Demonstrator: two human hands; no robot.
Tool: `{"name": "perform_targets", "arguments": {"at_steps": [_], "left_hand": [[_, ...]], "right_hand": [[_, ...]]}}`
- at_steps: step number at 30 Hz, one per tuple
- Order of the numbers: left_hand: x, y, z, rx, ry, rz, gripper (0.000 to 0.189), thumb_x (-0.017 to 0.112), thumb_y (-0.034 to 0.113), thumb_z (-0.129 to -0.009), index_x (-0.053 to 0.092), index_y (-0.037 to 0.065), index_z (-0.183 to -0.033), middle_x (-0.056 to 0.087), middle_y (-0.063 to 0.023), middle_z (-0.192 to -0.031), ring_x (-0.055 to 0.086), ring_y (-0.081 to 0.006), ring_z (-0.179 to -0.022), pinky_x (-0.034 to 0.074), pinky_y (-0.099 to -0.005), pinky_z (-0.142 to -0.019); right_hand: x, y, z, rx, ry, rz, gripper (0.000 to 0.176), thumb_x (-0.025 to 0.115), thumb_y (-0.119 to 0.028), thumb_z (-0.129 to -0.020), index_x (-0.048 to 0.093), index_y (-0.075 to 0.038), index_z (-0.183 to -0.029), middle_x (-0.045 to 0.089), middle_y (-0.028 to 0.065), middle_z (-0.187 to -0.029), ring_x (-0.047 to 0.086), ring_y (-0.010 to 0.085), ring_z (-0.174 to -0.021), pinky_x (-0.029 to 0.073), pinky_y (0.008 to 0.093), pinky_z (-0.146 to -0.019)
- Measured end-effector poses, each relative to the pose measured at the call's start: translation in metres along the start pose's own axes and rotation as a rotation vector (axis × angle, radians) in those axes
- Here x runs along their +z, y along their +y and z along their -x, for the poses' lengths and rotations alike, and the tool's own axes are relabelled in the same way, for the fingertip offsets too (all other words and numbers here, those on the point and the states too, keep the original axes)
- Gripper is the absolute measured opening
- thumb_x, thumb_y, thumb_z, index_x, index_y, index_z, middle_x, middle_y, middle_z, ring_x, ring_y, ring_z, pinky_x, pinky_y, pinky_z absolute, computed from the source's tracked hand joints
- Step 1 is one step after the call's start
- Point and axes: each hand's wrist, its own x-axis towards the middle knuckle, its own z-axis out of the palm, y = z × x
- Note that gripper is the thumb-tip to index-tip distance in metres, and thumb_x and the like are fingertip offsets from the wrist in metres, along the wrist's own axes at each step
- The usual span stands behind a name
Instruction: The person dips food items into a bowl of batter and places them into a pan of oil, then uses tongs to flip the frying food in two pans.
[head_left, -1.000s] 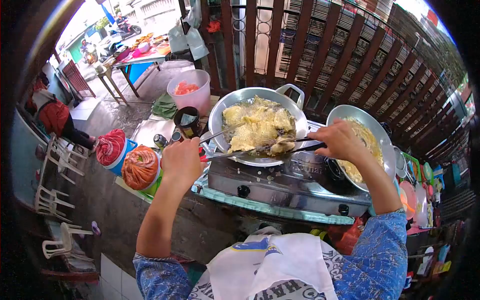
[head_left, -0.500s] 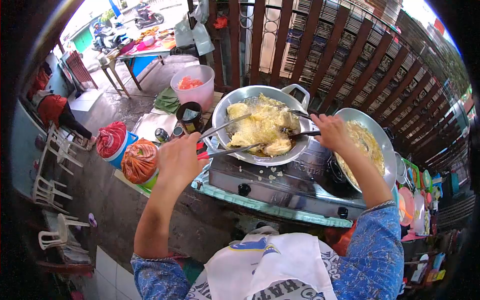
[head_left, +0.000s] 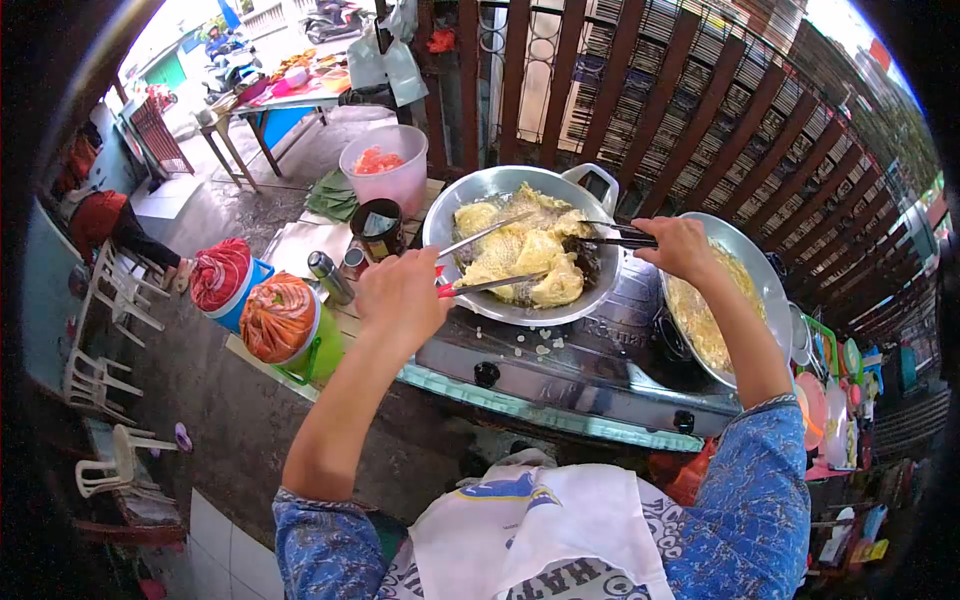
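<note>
My left hand [head_left: 402, 300] is closed around metal tongs [head_left: 490, 284] with red grips. Their two long arms are spread, one over the middle of the yellow fried food [head_left: 515, 250] and one along its near side. The food lies in dark, bubbling oil in a wide metal wok [head_left: 445, 205] on the stove. From the other side, my right hand [head_left: 680, 248] grips black-handled tongs [head_left: 625, 238]. Their dark ends reach the right edge of the food and are partly hidden by it.
A second wok [head_left: 765, 270] with frothing oil stands right on the stove [head_left: 560, 370]. Left are covered tubs [head_left: 285, 320], a flask [head_left: 330, 275], a dark can [head_left: 378, 230] and a pink bucket [head_left: 385, 165]. A slatted fence [head_left: 620, 100] rises behind. A person [head_left: 105, 220] bends far left.
My left hand and its tongs have moved right and slightly up. My right hand has shifted slightly right and up. The food has changed shape, with more dark oil showing at its right.
</note>
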Motion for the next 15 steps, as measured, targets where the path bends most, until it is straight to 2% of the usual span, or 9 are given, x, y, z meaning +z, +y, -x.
{"name": "perform_targets", "arguments": {"at_steps": [1, 3, 6, 10, 11, 13, 15], "left_hand": [[0.002, 0.006, -0.003, 0.000, -0.001, 0.001, 0.044, 0.074, 0.028, -0.066, 0.057, 0.006, -0.100, 0.062, -0.0082, -0.092, 0.061, -0.0252, -0.088, 0.047, -0.0369, -0.075], [0.006, 0.018, -0.010, -0.021, -0.057, -0.019, 0.053, 0.074, 0.031, -0.065, 0.056, 0.010, -0.110, 0.063, -0.0091, -0.097, 0.061, -0.0260, -0.090, 0.047, -0.0366, -0.078], [0.012, 0.028, -0.018, -0.026, -0.083, -0.024, 0.052, 0.074, 0.031, -0.066, 0.056, 0.010, -0.110, 0.063, -0.0087, -0.098, 0.061, -0.0261, -0.091, 0.047, -0.0365, -0.079], [0.020, 0.031, -0.018, -0.047, -0.091, -0.030, 0.052, 0.074, 0.032, -0.067, 0.056, 0.010, -0.111, 0.063, -0.0087, -0.098, 0.060, -0.0259, -0.092, 0.047, -0.0365, -0.079], [0.020, 0.030, -0.016, -0.055, -0.108, -0.041, 0.053, 0.074, 0.033, -0.066, 0.056, 0.010, -0.111, 0.063, -0.0090, -0.098, 0.060, -0.0255, -0.093, 0.047, -0.0364, -0.079], [0.017, 0.028, -0.013, -0.066, -0.129, -0.054, 0.054, 0.074, 0.033, -0.066, 0.055, 0.010, -0.112, 0.063, -0.0094, -0.098, 0.060, -0.0251, -0.093, 0.047, -0.0363, -0.079], [0.012, 0.023, -0.010, -0.103, -0.135, -0.032, 0.056, 0.074, 0.034, -0.066, 0.054, 0.009, -0.113, 0.063, -0.0096, -0.098, 0.060, -0.0250, -0.093, 0.047, -0.0361, -0.078]], "right_hand": [[-0.003, 0.000, -0.001, 0.007, -0.013, -0.016, 0.045, 0.066, -0.036, -0.069, 0.059, -0.018, -0.109, 0.063, 0.0097, -0.094, 0.060, 0.0287, -0.086, 0.047, 0.0406, -0.075], [-0.011, -0.003, -0.003, 0.015, -0.028, -0.031, 0.045, 0.067, -0.036, -0.068, 0.060, -0.019, -0.108, 0.064, 0.0103, -0.092, 0.061, 0.0290, -0.086, 0.047, 0.0406, -0.076], [-0.016, -0.003, -0.010, 0.039, -0.050, -0.047, 0.042, 0.068, -0.038, -0.064, 0.064, -0.018, -0.101, 0.065, 0.0120, -0.081, 0.062, 0.0293, -0.080, 0.048, 0.0388, -0.074], [-0.007, -0.002, -0.011, 0.026, -0.001, -0.050, 0.041, 0.068, -0.037, -0.066, 0.063, -0.017, -0.101, 0.065, 0.0115, -0.079, 0.062, 0.0293, -0.079, 0.048, 0.0398, -0.073], [-0.009, -0.006, -0.008, 0.028, -0.003, -0.053, 0.041, 0.068, -0.037, -0.066, 0.063, -0.017, -0.101, 0.065, 0.0115, -0.079, 0.062, 0.0293, -0.079, 0.048, 0.0398, -0.073], [-0.017, -0.017, -0.003, 0.047, -0.071, -0.018, 0.045, 0.067, -0.034, -0.068, 0.061, -0.015, -0.108, 0.065, 0.0113, -0.091, 0.061, 0.0289, -0.087, 0.046, 0.0399, -0.076], [-0.021, -0.020, -0.001, 0.063, -0.134, -0.002, 0.045, 0.067, -0.032, -0.068, 0.060, -0.014, -0.109, 0.064, 0.0112, -0.093, 0.060, 0.0286, -0.087, 0.046, 0.0403, -0.076]]}}
